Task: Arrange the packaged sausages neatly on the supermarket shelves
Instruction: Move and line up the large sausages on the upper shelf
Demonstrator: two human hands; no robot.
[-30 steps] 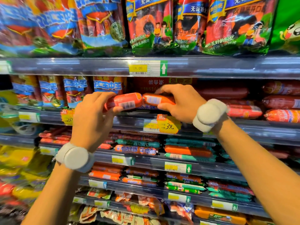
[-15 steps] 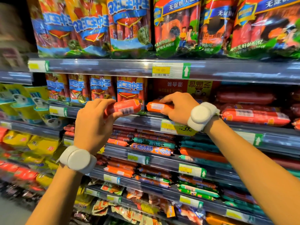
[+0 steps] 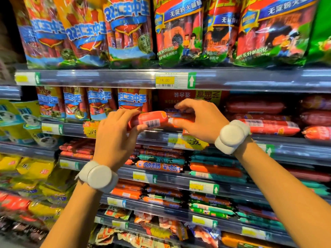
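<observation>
- Lying almost level, the orange-red sausage ran left to right with its right end raised a little; its barcode label faced the camera and its long axis ran nearly parallel to the shelf edge.
- The left hand was closed around the sausage's left half, fingers curled over the top and thumb pressed under the barcode, holding it just above and in front of the second shelf's rail.
- A second orange sausage lay end to end with the first, pointing the same way, its clipped tip touching or nearly touching the first one's right end.
- The right hand pinched that second sausage, thumb below and fingers arched over the top; most of its length was hidden behind the hand.
- White wrist bands sat on the left wrist and the right wrist.
- A yellow handwritten price tag hung on the rail just below the right hand.
- To the right on the same shelf, large red sausages lay stacked with their long axes also left to right.
- To the left stood upright blue-and-yellow multipacks.
- The top shelf held big bags of sausages standing upright, above a price label reading 18.00.
- Lower shelves carried rows of slim sausages, all lying horizontally.
</observation>
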